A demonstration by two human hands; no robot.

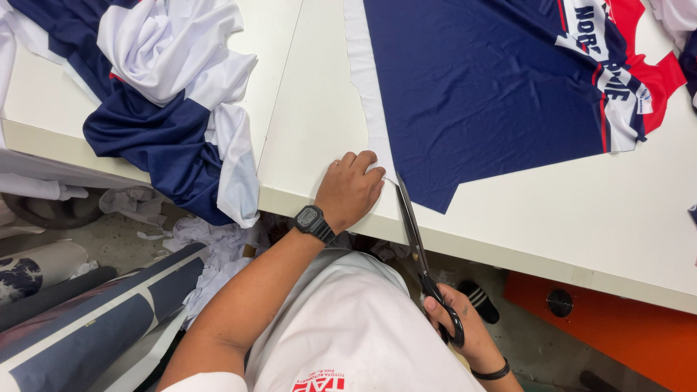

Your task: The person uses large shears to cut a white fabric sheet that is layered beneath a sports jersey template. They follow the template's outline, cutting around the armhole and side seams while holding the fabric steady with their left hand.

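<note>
A navy fabric panel (486, 94) with a white border strip (367, 80) and red and white printed sections lies flat on the white table (581, 225). My left hand (350, 190), with a black watch on the wrist, presses the white strip down near the table's front edge. My right hand (457, 319) grips the handles of long black scissors (412, 232) below the table edge. The blades point up along the seam between the white strip and the navy cloth, beside my left fingers.
A heap of navy and white fabric (170, 94) hangs over the left table's edge. Rolls of printed cloth (87, 319) and white scraps (210, 247) lie on the floor at left. An orange cabinet (617, 327) sits under the table at right.
</note>
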